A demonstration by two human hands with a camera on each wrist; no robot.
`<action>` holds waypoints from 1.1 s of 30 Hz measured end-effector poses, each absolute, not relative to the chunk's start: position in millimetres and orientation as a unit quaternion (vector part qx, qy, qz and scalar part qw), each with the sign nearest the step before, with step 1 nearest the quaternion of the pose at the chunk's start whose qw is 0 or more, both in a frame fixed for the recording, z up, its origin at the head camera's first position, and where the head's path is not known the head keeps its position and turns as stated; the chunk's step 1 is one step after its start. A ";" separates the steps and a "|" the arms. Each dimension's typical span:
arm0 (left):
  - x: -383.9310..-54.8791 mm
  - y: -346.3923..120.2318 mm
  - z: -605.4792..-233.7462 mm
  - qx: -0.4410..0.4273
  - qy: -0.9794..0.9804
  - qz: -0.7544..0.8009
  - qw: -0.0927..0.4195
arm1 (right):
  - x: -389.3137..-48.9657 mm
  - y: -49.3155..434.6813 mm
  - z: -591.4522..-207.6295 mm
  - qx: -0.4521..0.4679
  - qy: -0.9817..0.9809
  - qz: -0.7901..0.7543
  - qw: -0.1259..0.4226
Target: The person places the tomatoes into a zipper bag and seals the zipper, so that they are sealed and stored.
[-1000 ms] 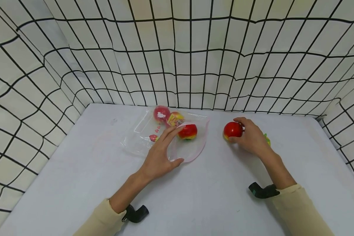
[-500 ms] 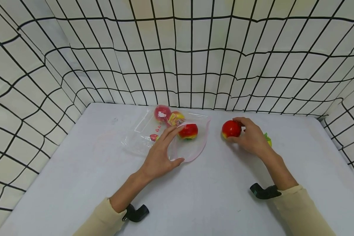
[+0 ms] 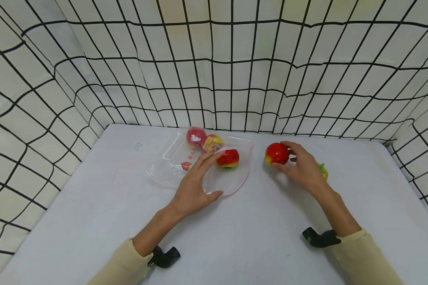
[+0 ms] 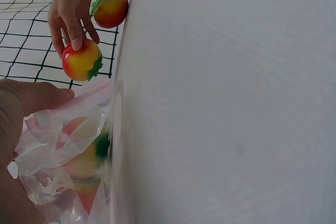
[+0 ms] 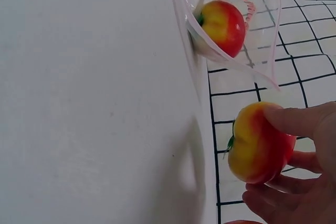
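My right hand (image 3: 299, 164) holds a red-and-yellow toy fruit (image 3: 276, 153) between thumb and fingers. The fruit's green leaves (image 5: 230, 144) point toward the tabletop in the right wrist view. To its left lies a clear plastic bag (image 3: 171, 160) with a pink edge and its mouth gaping toward the fruit. My left hand (image 3: 190, 194) is at this mouth, thumb spread away from the fingers, fingertips touching the upper film. Just inside the mouth sits a similar fruit (image 3: 229, 159). Two more, a reddish fruit (image 3: 196, 136) and a yellow-red one (image 3: 213, 143), show deeper in the bag.
Behind my right hand, mostly hidden in the head view, is another fruit (image 4: 111, 9). The white table (image 3: 249, 241) ends at white walls covered with a black grid (image 3: 232, 61). Black devices (image 3: 164, 257) are strapped at both wrists.
My right hand has brought its fruit slightly left toward the bag and tilted it, so more of the yellow underside shows. The left hand and the bag have stayed in place.
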State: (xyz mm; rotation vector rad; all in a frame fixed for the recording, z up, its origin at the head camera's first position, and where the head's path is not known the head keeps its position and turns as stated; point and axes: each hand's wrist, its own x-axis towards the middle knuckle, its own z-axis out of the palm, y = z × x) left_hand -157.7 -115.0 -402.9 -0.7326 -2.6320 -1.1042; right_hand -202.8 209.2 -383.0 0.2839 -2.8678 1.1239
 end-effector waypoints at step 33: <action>-158.6 -113.2 -404.5 -0.236 -0.894 -0.368 0.094 | -170.4 181.8 -391.1 0.173 -0.902 0.395 0.026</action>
